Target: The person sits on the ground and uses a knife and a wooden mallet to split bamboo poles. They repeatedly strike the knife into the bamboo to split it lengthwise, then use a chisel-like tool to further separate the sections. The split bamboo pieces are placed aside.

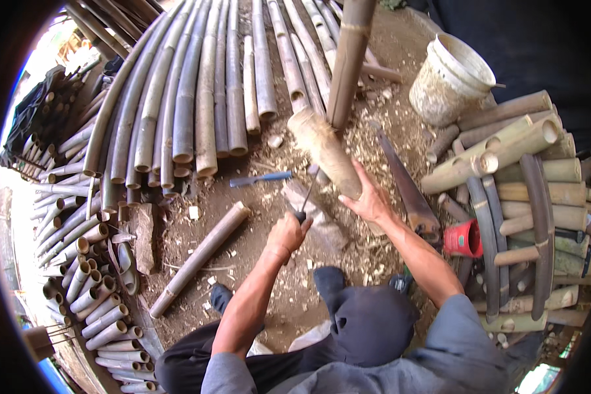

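My left hand (287,234) is closed around the dark handle of a narrow-bladed hand tool (306,198), whose thin blade points up and away from me. Whether it is a knife or a chisel, I cannot tell. My right hand (373,197) grips the near end of a thick, pale round wooden block (325,150) with a frayed, worn surface. The block slants up to the left, its far end close to a standing bamboo pole (349,65). Beneath it, between my hands, lies a rough piece of wood (318,220). A blue-handled chisel (261,178) rests on the ground left of the blade.
Long bamboo poles (207,92) fan out ahead. One bamboo length (200,259) lies at left, near stacked short pieces (105,315). To the right are a handsaw (404,174), a red container (463,238), a dirty white bucket (450,82) and piled bamboo (538,194). Chips litter the ground.
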A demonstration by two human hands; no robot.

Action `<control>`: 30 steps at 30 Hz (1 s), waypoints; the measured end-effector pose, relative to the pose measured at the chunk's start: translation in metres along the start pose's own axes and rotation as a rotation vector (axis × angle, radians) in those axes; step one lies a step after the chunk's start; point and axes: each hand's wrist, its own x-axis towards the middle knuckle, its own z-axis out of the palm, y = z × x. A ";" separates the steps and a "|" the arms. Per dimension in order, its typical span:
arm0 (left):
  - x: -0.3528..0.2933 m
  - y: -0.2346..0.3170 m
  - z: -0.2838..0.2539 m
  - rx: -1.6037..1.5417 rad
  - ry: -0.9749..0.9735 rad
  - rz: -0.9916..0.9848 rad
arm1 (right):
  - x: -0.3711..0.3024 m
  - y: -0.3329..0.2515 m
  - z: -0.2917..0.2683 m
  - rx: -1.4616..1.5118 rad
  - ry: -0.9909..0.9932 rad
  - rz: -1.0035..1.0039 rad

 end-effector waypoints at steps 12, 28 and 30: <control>-0.029 0.031 0.083 -0.439 -0.063 0.042 | -0.170 0.044 0.076 0.040 0.183 0.253; 0.039 -0.019 -0.245 -1.317 0.578 0.412 | -0.132 -0.065 -0.008 0.325 -0.356 0.083; 0.044 -0.060 -0.229 -1.263 0.559 0.185 | -0.133 -0.071 0.007 0.302 -0.445 0.091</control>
